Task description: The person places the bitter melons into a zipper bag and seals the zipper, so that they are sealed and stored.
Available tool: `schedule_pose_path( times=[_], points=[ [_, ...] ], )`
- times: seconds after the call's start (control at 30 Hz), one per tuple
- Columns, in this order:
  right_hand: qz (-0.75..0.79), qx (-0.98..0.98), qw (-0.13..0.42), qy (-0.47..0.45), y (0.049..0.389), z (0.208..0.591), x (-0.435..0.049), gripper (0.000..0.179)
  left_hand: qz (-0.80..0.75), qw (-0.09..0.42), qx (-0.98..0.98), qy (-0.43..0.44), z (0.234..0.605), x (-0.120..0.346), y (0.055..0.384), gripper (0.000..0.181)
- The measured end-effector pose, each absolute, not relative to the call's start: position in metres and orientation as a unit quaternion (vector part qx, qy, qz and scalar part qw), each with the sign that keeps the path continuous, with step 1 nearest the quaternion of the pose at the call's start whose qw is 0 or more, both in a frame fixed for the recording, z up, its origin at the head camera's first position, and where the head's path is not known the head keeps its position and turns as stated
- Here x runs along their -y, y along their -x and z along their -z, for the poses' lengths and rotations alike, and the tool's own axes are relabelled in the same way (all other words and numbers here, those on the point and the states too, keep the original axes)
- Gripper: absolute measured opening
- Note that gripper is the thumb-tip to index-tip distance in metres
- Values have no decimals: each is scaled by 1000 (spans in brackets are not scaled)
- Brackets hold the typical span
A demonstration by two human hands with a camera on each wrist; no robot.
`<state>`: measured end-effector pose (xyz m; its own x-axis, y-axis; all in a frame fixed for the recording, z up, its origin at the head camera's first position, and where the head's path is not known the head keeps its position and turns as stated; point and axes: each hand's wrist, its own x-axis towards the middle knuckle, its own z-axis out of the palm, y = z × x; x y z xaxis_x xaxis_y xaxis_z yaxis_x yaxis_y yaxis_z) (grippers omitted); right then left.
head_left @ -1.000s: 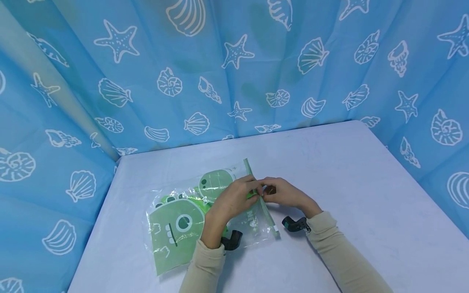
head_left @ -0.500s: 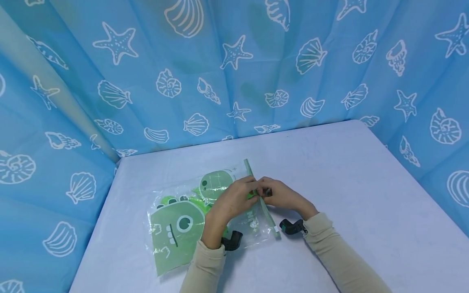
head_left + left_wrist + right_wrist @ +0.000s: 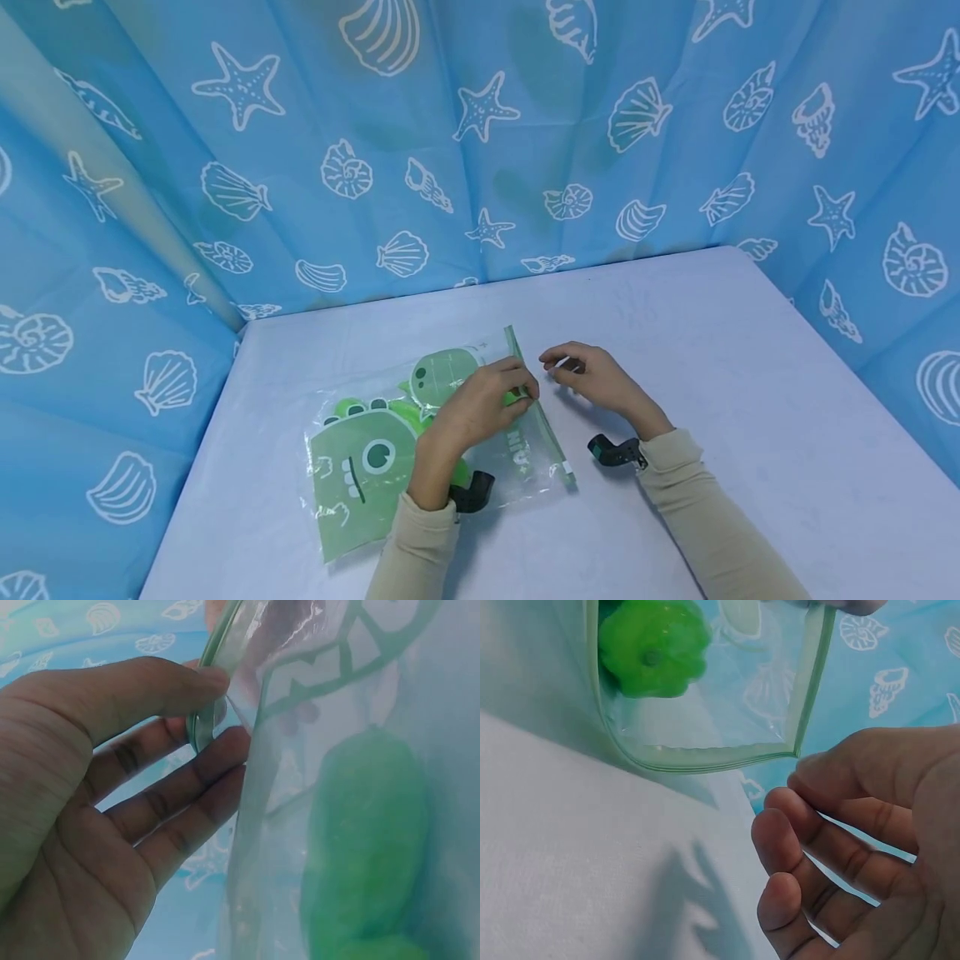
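Observation:
A clear zip bag point(image 3: 360, 500) with a green cartoon-monster print lies on the table. My left hand point(image 3: 480, 404) pinches one side of its green zip rim point(image 3: 214, 652) between thumb and fingers. In the right wrist view the bag's mouth stands apart. Through it shows a bright green, lobed object point(image 3: 652, 649) with a dimple at its middle; its kind is unclear. The left wrist view shows a long green shape point(image 3: 367, 832) behind the plastic. My right hand point(image 3: 596, 379) is just right of the rim, holding nothing, fingers loosely bent and apart from the bag.
A white zip slider point(image 3: 567, 467) sits at the near end of the bag's rim. White cloth covers the table point(image 3: 675, 333). Blue curtains point(image 3: 450, 167) with shell and starfish prints hang behind and at both sides. A black camera mount is on each wrist.
My right hand has let go of the bag's rim and moved a little to the right, leaving a gap. The left hand stays at the rim, and the bag has barely shifted.

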<state>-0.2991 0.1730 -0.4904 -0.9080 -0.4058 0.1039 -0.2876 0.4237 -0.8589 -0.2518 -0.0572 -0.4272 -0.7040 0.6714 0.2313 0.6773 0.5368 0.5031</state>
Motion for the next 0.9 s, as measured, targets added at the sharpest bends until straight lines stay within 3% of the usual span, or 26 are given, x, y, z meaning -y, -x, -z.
schedule_pose_path(
  times=[0.37, 0.7, 0.9],
  points=[
    [534, -821, 22, 200, 301, 484, -181, 36, 391, 21, 815, 428, 402, 59, 237, 5],
    [726, -623, 74, 281, 298, 468, -201, 36, 481, 36, 735, 477, 381, 74, 226, 9],
    [726, -584, 76, 353, 292, 447, -209, 40, 559, 23, 657, 505, 375, 81, 222, 20]
  ],
)
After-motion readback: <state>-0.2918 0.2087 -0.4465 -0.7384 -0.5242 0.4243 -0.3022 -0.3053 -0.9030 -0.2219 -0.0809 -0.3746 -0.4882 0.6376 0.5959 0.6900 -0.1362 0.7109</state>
